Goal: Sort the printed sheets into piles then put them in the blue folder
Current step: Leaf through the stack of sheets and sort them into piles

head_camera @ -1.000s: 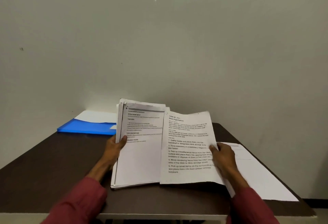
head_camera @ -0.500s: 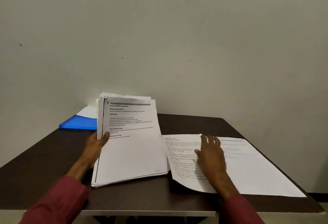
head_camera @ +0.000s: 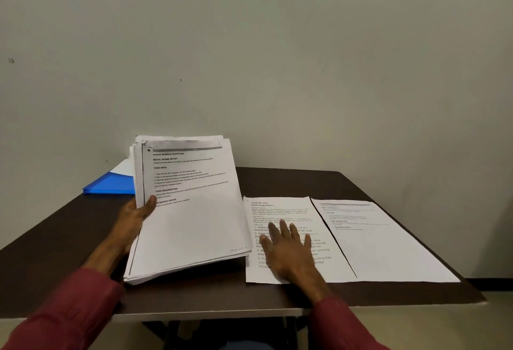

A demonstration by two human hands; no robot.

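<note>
Flattened since before, the white printed sheet [head_camera: 277, 211] is pressed by the spread-fingered right hand [head_camera: 288, 252]; at its nine o'clock, the thick paper stack [head_camera: 191, 225] is gripped by the left hand [head_camera: 136, 216].

The left hand [head_camera: 136, 215] grips the left edge of a stack of sheets [head_camera: 188, 211] and holds it tilted up. Its thumb lies across the top page, its fingers are hidden behind, and the bare forearm runs back to a dark red sleeve [head_camera: 63, 313]. The right hand [head_camera: 288, 249] lies palm down on a single sheet [head_camera: 277, 208], fingers straight and spread, pointing away from the body, its forearm coming from a matching sleeve [head_camera: 341, 324].
</note>
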